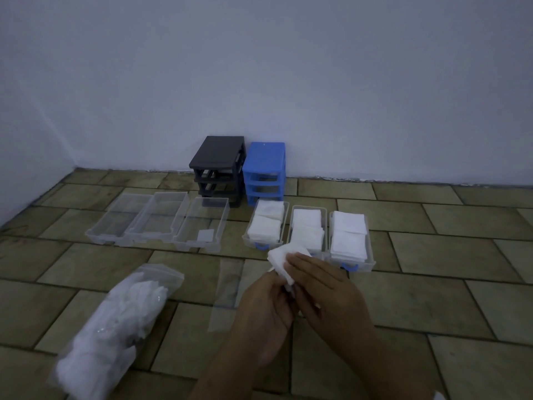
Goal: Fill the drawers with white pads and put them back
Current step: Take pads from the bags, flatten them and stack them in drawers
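Both hands, left hand [266, 306] and right hand [326, 287], pinch white pads [284, 259] together, seemingly squaring them for the empty clear drawers [155, 217], while three filled drawers [308, 229] wait before the blue cabinet [265, 168].

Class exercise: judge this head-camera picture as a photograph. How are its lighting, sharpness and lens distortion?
Head view: dim, bluish, even light with barely any shadows; wide-angle bending curves the floor tiles toward the edges; the clear empty drawers nearly vanish against the floor; the hands and the white pad they hold look slightly soft.
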